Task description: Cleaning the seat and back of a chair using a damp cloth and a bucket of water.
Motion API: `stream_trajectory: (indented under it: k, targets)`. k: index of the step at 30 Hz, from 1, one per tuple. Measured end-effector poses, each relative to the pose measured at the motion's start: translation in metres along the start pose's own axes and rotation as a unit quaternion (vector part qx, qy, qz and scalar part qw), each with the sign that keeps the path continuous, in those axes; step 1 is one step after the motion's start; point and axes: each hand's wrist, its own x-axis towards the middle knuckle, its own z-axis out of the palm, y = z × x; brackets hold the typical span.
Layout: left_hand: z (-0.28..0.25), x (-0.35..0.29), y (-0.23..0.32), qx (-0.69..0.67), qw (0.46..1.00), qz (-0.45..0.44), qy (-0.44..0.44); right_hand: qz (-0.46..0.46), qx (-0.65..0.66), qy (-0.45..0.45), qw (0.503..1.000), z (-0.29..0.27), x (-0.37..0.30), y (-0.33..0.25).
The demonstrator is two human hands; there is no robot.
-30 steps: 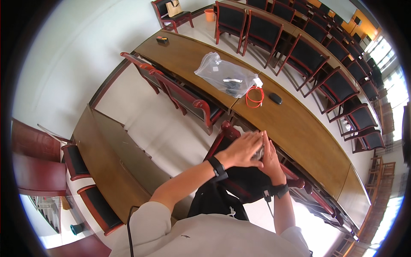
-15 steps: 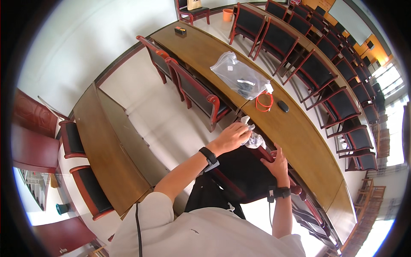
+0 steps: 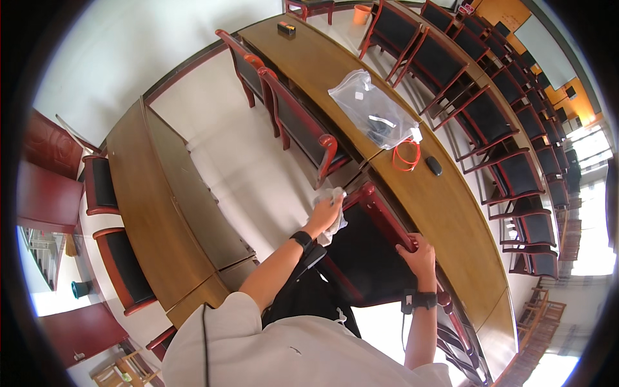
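- Two grips: left grip (image 3: pixel 327 213), right grip (image 3: pixel 420 257)
- One crumpled pale cloth (image 3: pixel 335 231) — in the left grip
- One chair (image 3: pixel 367 258) at the right grip; two more chairs (image 3: pixel 300 122) beyond the left grip
- One clear bag (image 3: pixel 371 106), one red cable (image 3: pixel 395 160), one dark mouse (image 3: pixel 434 166) — on the surface (image 3: pixel 451 232) ahead of both grips
- One orange bucket (image 3: pixel 362 14), well beyond the left grip
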Motion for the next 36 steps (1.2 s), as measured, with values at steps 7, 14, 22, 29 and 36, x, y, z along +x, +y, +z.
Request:
stream_trajectory:
  k: [7, 14, 22, 29, 36]
  targets:
    - [0.035, -0.020, -0.123, 0.075, 0.980, -0.082, 0.163, 0.028, -0.042, -0.012, 0.999, -0.006, 0.014, 0.001]
    - [0.060, -0.003, 0.021, -0.007, 0.963, 0.073, 0.259, 0.045, -0.119, -0.054, 0.990, -0.009, 0.035, 0.032]
    - [0.050, -0.004, 0.148, -0.034, 0.901, 0.340, 0.267, 0.030, -0.145, -0.049, 0.988, -0.021, 0.044, 0.032]
    - [0.082, 0.021, 0.019, -0.024, 0.892, 0.384, 0.236, -0.046, -0.098, -0.004, 0.994, -0.023, 0.068, 0.087]
    - [0.058, 0.002, -0.130, 0.120, 0.938, 0.293, 0.146, 0.060, -0.093, -0.042, 0.993, -0.033, 0.093, 0.074]
